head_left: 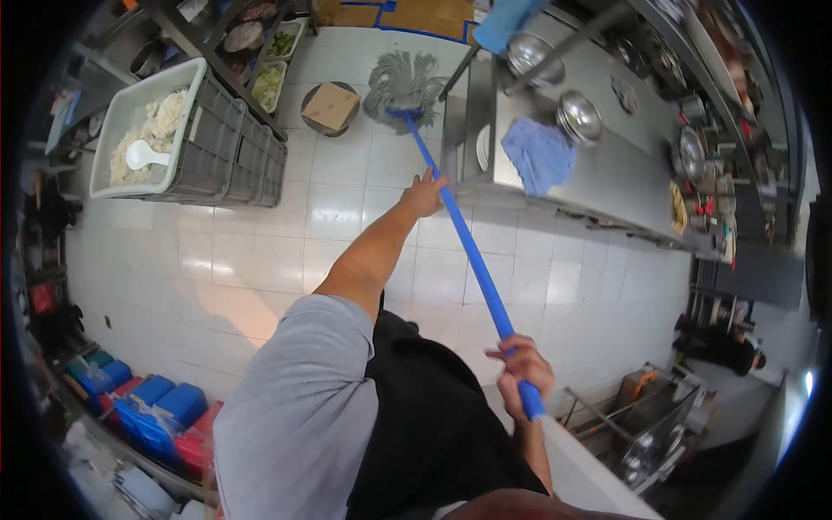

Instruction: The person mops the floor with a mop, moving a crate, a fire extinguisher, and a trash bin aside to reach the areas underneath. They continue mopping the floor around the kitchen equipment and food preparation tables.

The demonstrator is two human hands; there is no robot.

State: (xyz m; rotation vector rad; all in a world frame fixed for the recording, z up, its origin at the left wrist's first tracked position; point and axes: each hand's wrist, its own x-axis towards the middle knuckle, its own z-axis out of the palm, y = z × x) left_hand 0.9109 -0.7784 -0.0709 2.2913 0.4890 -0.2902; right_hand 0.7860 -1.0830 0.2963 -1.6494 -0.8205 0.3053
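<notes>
A mop with a long blue handle [475,260] runs from the lower right up to a grey string head [403,87] spread on the tiled floor. My left hand [423,194] is closed round the upper part of the handle, with that arm stretched forward. Nearer my body, my right hand [525,373] grips the handle close to its end. Just left of the mop head, a brown cardboard piece [331,106] lies on a dark round object on the floor.
Stacked grey crates [230,147] stand at the left, topped by a white tub [189,130] with a white scoop. At the right is a steel table [607,160] with metal bowls and a blue cloth [539,156]. A person [721,348] is at the far right.
</notes>
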